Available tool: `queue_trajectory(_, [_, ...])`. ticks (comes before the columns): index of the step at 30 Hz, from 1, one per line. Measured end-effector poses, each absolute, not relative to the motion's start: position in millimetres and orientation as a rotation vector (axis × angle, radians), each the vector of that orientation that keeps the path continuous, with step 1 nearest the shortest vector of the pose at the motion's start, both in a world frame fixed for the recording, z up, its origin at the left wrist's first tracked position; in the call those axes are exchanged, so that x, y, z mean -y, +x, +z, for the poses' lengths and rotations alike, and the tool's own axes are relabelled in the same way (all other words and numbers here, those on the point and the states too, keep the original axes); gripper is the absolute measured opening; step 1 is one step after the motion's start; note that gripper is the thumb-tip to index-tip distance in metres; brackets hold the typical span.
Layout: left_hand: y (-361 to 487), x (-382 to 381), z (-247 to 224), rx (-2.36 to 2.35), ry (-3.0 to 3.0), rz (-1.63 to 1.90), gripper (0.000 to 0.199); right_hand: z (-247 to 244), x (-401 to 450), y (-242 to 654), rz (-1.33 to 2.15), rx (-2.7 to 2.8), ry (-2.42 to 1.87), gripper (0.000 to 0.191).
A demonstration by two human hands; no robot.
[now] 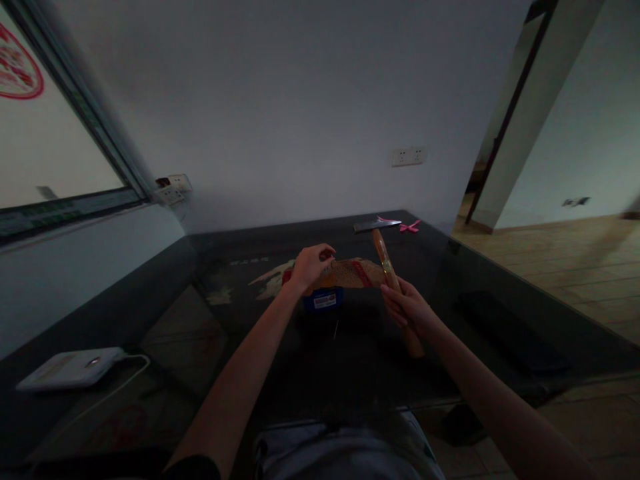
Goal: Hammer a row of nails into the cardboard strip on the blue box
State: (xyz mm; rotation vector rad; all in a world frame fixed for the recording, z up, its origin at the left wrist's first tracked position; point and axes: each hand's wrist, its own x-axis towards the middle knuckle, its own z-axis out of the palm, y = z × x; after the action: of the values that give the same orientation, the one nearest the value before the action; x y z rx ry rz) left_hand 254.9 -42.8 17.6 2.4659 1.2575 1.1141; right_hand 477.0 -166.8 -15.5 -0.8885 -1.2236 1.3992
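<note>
My right hand point(406, 305) is closed around the wooden handle of a hammer point(386, 259). The hammer is held upright, its narrow metal head at the top, pointing right. My left hand point(311, 263) is raised over a brown speckled slab point(345, 272) with red bands, its thumb and forefinger curled together. Whatever is in that pinch is too small to make out. Below the slab's near edge sits a blue box point(323, 300) with a white label. A thin, pale, nail-like piece point(336, 329) shows in front of the box.
The dark, glossy table point(280, 380) reflects the room. On the left lies a white power bank point(73, 369) with a cable. A black flat case point(510, 330) lies on the right. A pink ribbon point(410, 227) is at the far edge, near the wall sockets point(409, 157).
</note>
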Motion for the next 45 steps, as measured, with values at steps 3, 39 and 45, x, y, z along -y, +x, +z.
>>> queue_trajectory(3, [254.9, 41.6, 16.7, -1.262, 2.486, 1.093, 0.014, -15.5, 166.5, 476.7, 1.39, 1.226, -0.898, 0.032])
queue_trajectory(39, [248.9, 28.9, 17.5, -1.44, 2.339, 0.828, 0.025, 66.6, 121.0, 507.8, 0.788, 2.09, -1.307, 0.018])
queue_trajectory(45, [248.7, 27.1, 14.4, -1.369, 2.343, 0.863, 0.021, 74.2, 126.8, 510.7, 0.751, 2.061, -1.284, 0.014])
